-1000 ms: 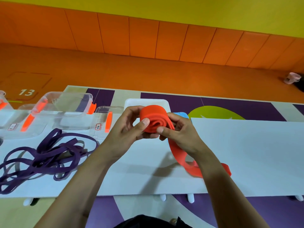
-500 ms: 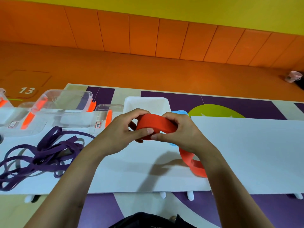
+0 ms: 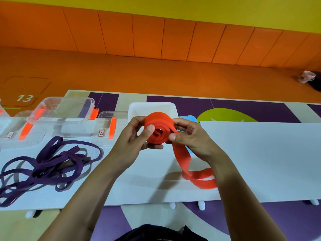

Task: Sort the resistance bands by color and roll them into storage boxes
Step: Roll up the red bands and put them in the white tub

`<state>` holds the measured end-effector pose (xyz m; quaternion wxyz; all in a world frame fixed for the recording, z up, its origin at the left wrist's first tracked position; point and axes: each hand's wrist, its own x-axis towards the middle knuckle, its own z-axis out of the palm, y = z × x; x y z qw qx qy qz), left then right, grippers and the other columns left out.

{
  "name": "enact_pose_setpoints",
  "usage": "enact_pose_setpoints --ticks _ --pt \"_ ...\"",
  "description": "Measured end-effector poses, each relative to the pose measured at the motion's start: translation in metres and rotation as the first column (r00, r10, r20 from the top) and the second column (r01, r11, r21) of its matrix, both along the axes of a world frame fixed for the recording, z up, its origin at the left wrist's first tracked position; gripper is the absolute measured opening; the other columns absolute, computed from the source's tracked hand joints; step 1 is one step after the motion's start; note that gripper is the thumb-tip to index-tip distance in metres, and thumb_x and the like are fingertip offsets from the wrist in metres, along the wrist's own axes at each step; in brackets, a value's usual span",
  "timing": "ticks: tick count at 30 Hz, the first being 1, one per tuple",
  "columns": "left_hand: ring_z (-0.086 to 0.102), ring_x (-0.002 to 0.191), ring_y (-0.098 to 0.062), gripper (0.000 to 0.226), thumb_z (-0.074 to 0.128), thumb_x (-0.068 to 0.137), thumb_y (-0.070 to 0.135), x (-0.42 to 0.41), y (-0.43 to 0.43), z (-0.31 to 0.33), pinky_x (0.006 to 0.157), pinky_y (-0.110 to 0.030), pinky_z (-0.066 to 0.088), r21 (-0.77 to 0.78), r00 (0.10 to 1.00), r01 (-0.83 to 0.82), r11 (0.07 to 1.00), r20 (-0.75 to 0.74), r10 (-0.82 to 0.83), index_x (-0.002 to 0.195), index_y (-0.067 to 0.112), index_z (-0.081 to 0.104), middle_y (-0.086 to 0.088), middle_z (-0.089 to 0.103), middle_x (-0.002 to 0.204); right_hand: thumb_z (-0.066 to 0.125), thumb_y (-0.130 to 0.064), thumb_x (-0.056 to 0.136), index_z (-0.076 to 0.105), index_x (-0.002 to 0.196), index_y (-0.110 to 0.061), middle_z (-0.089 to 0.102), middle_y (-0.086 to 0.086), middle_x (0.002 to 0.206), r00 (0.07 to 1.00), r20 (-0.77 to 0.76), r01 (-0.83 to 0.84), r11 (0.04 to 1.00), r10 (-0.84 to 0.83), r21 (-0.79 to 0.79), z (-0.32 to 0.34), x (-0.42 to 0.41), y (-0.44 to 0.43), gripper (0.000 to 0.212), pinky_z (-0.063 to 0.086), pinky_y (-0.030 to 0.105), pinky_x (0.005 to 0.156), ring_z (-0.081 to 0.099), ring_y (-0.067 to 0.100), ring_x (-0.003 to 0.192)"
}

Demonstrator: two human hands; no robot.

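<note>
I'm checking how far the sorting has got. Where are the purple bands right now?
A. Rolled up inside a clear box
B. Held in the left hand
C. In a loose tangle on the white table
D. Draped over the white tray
C: the purple bands lie in a loose tangle on the white table, in front of the clear boxes.

Half-rolled orange band [image 3: 159, 130] held above table, tail trailing down; tangled purple bands [image 3: 46, 164] left.

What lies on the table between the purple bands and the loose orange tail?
In the head view, only bare white table lies between the purple bands and the orange tail; the left forearm crosses above it.
</note>
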<state>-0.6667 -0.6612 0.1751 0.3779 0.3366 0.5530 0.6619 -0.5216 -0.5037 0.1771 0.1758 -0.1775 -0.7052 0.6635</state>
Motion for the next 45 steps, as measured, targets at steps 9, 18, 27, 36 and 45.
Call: enact_pose_setpoints --ticks 9,18,27,36,45 --pt "0.063 0.058 -0.021 0.036 0.072 0.081 0.045 -0.026 -0.013 0.011 0.062 -0.039 0.053 -0.264 0.934 0.043 0.964 -0.332 -0.132 0.102 0.019 0.059 0.012 0.07 0.092 0.095 -0.03 0.068 0.077 0.101 -0.026 0.076 -0.003 0.09 0.987 0.151 0.003 0.956 -0.049 0.292 0.007 -0.005 0.0 0.038 0.057 0.041 0.082 0.068 0.016 0.082" --pt "0.074 0.073 -0.038 0.037 0.07 0.088 0.035 -0.028 -0.015 0.007 0.072 -0.048 0.062 -0.193 0.961 0.08 0.978 -0.247 -0.128 0.122 0.021 0.064 -0.002 0.067 0.118 0.087 -0.021 0.078 0.075 0.111 -0.02 0.078 -0.002 0.102 0.992 0.123 -0.005 0.989 -0.013 0.147 0.004 -0.003 -0.005 0.035 0.057 0.036 0.097 0.073 0.019 0.101" --pt "0.073 0.096 -0.036 0.041 0.07 0.091 0.027 -0.011 -0.004 -0.003 0.079 -0.041 0.061 0.058 0.994 0.051 0.997 0.089 -0.056 0.127 0.011 0.058 -0.022 0.06 0.129 0.08 -0.027 0.08 0.071 0.112 -0.017 0.074 0.008 0.103 0.998 -0.063 0.0 0.996 -0.005 -0.084 -0.011 -0.007 -0.01 0.034 0.057 0.04 0.087 0.07 0.025 0.094" --pt "0.074 0.071 -0.041 0.035 0.069 0.091 0.028 -0.022 -0.014 0.024 0.063 -0.044 0.063 -0.246 0.972 0.11 0.963 -0.178 -0.156 0.112 0.006 0.052 -0.009 0.07 0.103 0.092 -0.021 0.07 0.073 0.095 -0.018 0.074 0.002 0.082 0.996 0.091 -0.04 0.985 0.025 0.169 0.008 -0.004 -0.015 0.032 0.059 0.034 0.071 0.074 0.024 0.072" --pt "0.073 0.063 -0.036 0.043 0.072 0.083 0.035 -0.03 -0.006 0.015 0.057 -0.041 0.062 -0.023 0.958 -0.22 0.975 -0.191 0.212 0.119 0.012 0.065 -0.002 0.072 0.096 0.081 -0.044 0.079 0.073 0.102 -0.017 0.074 0.005 0.096 0.961 0.256 -0.121 0.991 0.104 0.055 -0.028 -0.006 0.008 0.036 0.051 0.043 0.096 0.07 0.021 0.096"
